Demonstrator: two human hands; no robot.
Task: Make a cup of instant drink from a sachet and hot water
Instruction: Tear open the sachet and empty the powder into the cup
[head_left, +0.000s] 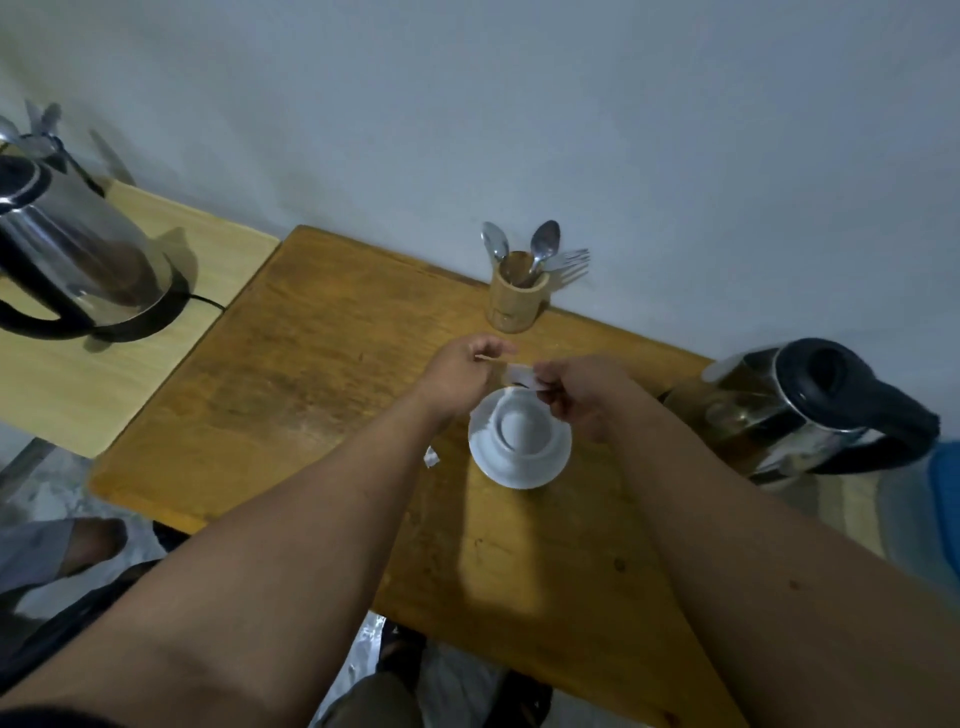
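Note:
A white cup (521, 423) stands on a white saucer (488, 457) in the middle of the brown wooden table (311, 374). Just beyond the cup's far rim, both hands hold a small white sachet (521, 375). My left hand (462, 371) pinches its left end, and my right hand (582, 392) grips its right end. A small torn white scrap (431, 458) lies on the table left of the saucer. Whether anything is inside the cup is not visible.
A wooden holder with spoons and forks (517, 296) stands at the wall behind the hands. A glass kettle with a black lid (800, 410) sits at the right. A steel electric kettle (72, 249) rests on a paler side table (62, 384) at the left.

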